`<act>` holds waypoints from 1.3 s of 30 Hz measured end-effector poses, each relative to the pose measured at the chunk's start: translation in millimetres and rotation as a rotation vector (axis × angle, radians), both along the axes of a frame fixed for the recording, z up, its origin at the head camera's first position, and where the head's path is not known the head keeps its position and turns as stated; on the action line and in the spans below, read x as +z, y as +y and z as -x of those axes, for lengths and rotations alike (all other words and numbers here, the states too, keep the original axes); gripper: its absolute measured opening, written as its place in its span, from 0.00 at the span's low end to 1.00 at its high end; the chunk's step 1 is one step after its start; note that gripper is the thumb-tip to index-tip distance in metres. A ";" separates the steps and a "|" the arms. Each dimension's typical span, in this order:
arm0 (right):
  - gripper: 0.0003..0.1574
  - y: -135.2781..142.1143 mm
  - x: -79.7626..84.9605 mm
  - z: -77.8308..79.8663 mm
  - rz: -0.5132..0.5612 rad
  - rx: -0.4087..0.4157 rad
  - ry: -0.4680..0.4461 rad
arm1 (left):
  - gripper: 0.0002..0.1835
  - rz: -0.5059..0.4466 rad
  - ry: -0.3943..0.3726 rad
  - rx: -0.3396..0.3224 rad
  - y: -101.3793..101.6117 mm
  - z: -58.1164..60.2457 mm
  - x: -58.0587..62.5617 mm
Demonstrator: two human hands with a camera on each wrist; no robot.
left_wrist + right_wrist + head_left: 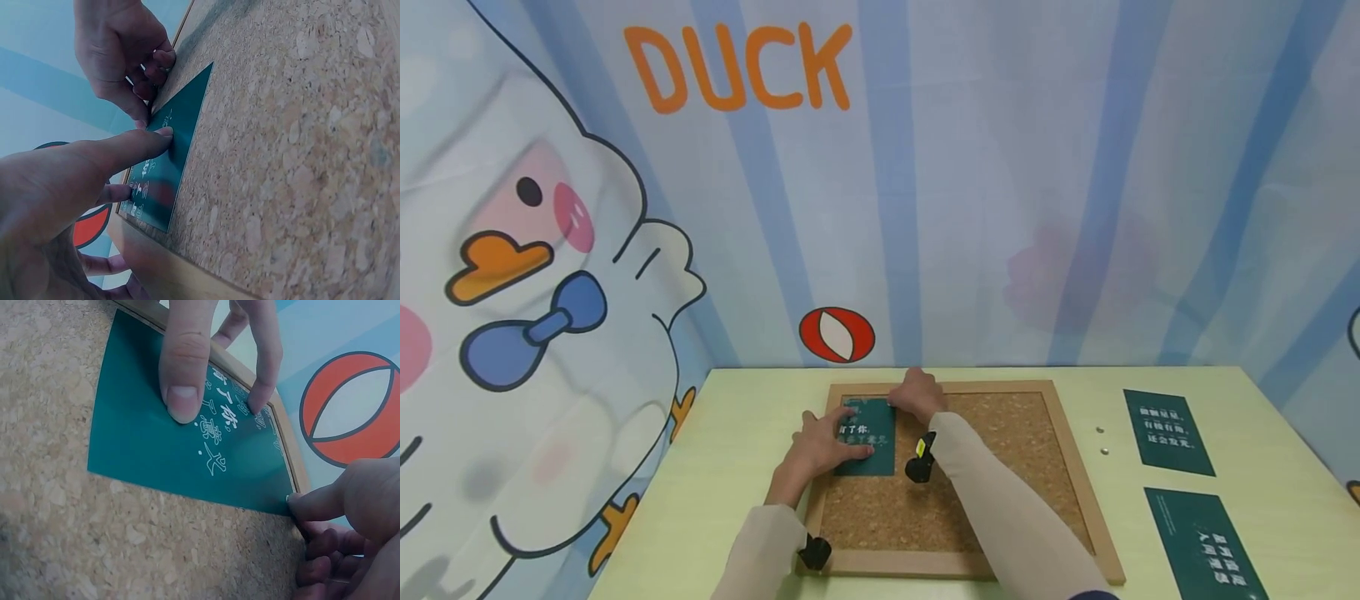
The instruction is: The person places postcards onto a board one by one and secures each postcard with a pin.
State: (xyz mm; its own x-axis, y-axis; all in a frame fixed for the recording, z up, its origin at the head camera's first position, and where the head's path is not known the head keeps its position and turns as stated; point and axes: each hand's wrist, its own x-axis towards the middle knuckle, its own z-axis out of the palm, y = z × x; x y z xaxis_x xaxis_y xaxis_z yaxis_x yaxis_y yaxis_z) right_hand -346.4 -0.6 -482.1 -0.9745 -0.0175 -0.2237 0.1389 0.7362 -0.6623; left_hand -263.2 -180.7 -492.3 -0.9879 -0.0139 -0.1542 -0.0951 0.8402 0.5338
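Observation:
A dark green card (pixel 880 437) with white characters lies flat on a cork board (pixel 925 517), near its upper left corner. My left hand (pixel 820 446) is spread over the card's left side; its thumb (pixel 184 375) and a finger press the surface. At the card's upper right corner is my right hand (pixel 921 393), fingers curled beneath the thumb. A small shiny spot, apparently a thumbtack (pixel 289 499), shows at that thumb's tip, mostly hidden. In the left wrist view, the right hand (pixel 125 56) meets the card's far corner.
A wooden frame (pixel 1086 500) edges the board. Right of it on the table (pixel 700 500) lie two small silver tacks, one (pixel 1100 429) behind the other (pixel 1103 451). Farther right are two more green cards, an upper (pixel 1168 446) and a lower (pixel 1187 533). A printed curtain (pixel 970 208) hangs behind.

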 end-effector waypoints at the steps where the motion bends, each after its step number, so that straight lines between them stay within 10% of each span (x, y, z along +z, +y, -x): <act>1: 0.08 0.1 -0.6 -0.4 -0.003 0.000 0.003 | 0.44 0.002 0.000 -0.001 0.2 0.0 0.0; 10: 0.29 -2.7 -8.3 0.1 -0.026 0.002 0.058 | 0.45 -0.004 0.000 0.002 -0.9 0.8 -1.7; 24: 0.30 5.8 -12.0 -6.2 -0.010 0.069 0.149 | 0.44 -0.024 0.007 -0.012 -1.1 -0.9 0.2; 39: 0.18 49.6 -2.4 -6.4 0.248 0.384 0.114 | 0.45 -0.009 -0.005 -0.012 -0.9 0.6 0.1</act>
State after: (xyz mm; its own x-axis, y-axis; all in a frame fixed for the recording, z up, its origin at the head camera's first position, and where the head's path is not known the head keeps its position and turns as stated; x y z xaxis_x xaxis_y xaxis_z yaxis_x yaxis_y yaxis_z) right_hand -340.0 49.0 -484.6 -0.9053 -0.4206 -0.0595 -0.1959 0.5376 -0.8201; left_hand -263.8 -181.7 -492.3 -0.9873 -0.0001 -0.1589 -0.0872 0.8363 0.5413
